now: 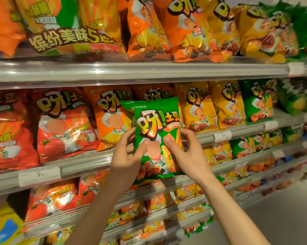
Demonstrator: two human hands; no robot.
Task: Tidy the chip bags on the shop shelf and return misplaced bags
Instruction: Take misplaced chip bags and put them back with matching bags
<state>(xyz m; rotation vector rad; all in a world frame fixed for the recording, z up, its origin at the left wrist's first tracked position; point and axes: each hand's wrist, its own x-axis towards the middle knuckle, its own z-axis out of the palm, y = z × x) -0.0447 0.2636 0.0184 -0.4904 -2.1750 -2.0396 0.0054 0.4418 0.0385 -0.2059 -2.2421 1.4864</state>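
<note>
Both hands hold one green bag (156, 131) up in front of the middle shelf (82, 163). The left hand (126, 156) has its grip on the bag's left edge, thumb on the front and fingers curled behind. The right hand (186, 152) pinches the right edge the same way. The bag stands upright and covers part of an orange bag (112, 114) just behind it. Red bags (61, 124) sit to the left on that shelf. Yellow bags (198, 108) and more green bags (257, 99) sit to the right. A white price tag (39, 175) hangs on the shelf's front rail.
</note>
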